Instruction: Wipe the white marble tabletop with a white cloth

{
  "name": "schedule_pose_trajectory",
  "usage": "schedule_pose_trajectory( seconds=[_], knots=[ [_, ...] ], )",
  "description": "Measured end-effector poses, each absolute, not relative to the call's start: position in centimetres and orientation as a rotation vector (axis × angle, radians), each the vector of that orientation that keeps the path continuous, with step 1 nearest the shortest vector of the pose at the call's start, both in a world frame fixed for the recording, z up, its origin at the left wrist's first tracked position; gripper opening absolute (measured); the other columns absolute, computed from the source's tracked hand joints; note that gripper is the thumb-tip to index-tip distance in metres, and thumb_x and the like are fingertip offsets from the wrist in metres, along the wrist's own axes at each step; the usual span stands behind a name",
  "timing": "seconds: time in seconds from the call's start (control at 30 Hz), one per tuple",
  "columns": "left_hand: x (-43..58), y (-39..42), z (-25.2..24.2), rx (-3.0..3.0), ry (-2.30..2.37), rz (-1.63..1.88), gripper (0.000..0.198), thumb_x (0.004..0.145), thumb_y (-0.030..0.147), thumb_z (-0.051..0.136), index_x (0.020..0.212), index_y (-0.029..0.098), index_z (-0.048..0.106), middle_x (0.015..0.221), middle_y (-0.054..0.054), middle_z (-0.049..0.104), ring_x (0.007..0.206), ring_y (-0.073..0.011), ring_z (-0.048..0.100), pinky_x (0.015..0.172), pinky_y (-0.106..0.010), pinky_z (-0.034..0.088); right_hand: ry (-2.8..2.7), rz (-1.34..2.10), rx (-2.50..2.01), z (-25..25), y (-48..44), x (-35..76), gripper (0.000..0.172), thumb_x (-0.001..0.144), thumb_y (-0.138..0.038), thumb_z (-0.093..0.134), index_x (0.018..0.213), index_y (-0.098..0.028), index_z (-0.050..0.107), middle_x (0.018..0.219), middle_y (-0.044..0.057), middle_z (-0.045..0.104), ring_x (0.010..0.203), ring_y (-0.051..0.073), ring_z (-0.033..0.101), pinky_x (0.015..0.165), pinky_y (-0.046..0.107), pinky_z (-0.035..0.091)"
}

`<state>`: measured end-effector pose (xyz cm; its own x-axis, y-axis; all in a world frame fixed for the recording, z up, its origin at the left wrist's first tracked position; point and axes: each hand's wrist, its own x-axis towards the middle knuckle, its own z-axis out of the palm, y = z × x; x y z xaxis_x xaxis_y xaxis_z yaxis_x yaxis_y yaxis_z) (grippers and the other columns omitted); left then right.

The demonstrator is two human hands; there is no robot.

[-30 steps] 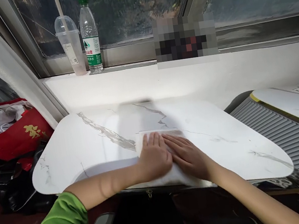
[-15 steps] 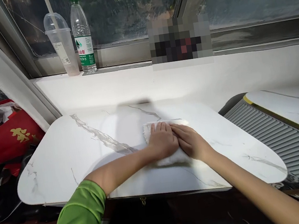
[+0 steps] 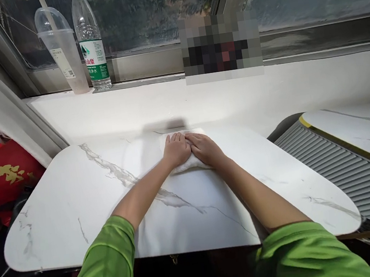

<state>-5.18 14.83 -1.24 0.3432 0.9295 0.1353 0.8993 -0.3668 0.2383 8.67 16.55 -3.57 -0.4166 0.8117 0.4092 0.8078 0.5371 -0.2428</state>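
Note:
A folded white cloth [image 3: 192,164] lies on the white marble-patterned table [image 3: 106,213], near its far edge. My left hand [image 3: 177,149] presses down on the cloth's left part, fingers held together and pointing away from me. Beside it and touching it, my right hand [image 3: 206,148] bears on the right part of the same cloth, its fingers angled over toward the left hand. Both hands are closed on the cloth, and they cover much of it. Their palms are hidden.
On the window ledge stand a plastic cup [image 3: 63,59] with a straw and a green-labelled water bottle [image 3: 93,50]. A blurred-out patch covers part of the ledge. At left is a red bag [image 3: 10,170]; at right, a ribbed grey panel [image 3: 342,180] borders another marble-patterned surface.
Both hands and the cloth have slid forward and slightly left across the table, toward the wall. The view has shifted a little, and the right green sleeve has come into sight.

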Motion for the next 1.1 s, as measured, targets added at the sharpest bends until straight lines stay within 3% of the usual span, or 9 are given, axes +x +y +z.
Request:
schedule_pose_trajectory(
  seconds=[0.27,0.5,0.63,0.8,1.1],
  knots=[
    [-7.5,7.6,-0.7,2.482,1.625,0.300,0.054,0.100,0.023,0.026,0.149,0.000,0.033,0.158,-0.016,0.033,0.149,-0.0231,0.025,0.124,-0.043,0.013,-2.323,-0.017,-1.368,-3.3,8.0,6.9,0.052,0.090,-0.020,0.031,0.134,-0.008,0.057,0.140,0.014,0.057,0.133,0.027,0.050,0.113,0.046,0.037],
    [-11.6,-3.4,-0.5,2.614,1.523,0.353,0.054,0.098,0.024,0.027,0.146,0.001,0.037,0.155,-0.017,0.037,0.147,-0.0265,0.028,0.123,-0.046,0.015,-2.309,-0.155,-1.276,-3.6,-3.6,3.7,0.052,0.094,-0.021,0.028,0.135,-0.005,0.054,0.140,0.016,0.057,0.133,0.026,0.050,0.114,0.046,0.037],
    [-13.1,-5.9,-0.6,2.672,1.521,0.369,0.054,0.098,0.024,0.026,0.145,0.000,0.038,0.154,-0.018,0.040,0.147,-0.0274,0.030,0.122,-0.046,0.018,-2.354,-0.159,-1.210,-3.3,-5.7,2.5,0.051,0.093,-0.020,0.030,0.135,-0.003,0.054,0.140,0.017,0.057,0.133,0.027,0.049,0.114,0.048,0.036],
    [-13.5,-2.6,-1.1,2.614,1.636,0.370,0.053,0.097,0.022,0.027,0.143,0.000,0.040,0.152,-0.019,0.042,0.145,-0.0277,0.033,0.121,-0.048,0.019,-2.399,-0.050,-1.146,-3.0,-1.5,1.9,0.050,0.091,-0.020,0.032,0.131,-0.005,0.057,0.136,0.016,0.060,0.129,0.027,0.051,0.112,0.046,0.037],
    [-14.8,10.5,-0.9,2.492,1.804,0.415,0.044,0.097,0.017,0.030,0.136,0.004,0.045,0.147,-0.018,0.048,0.139,-0.0237,0.040,0.119,-0.042,0.022,-2.346,0.146,-1.255,-2.7,12.5,-1.2,0.050,0.086,-0.016,0.035,0.130,-0.008,0.058,0.134,0.014,0.062,0.125,0.027,0.053,0.110,0.042,0.037]
  ],
)
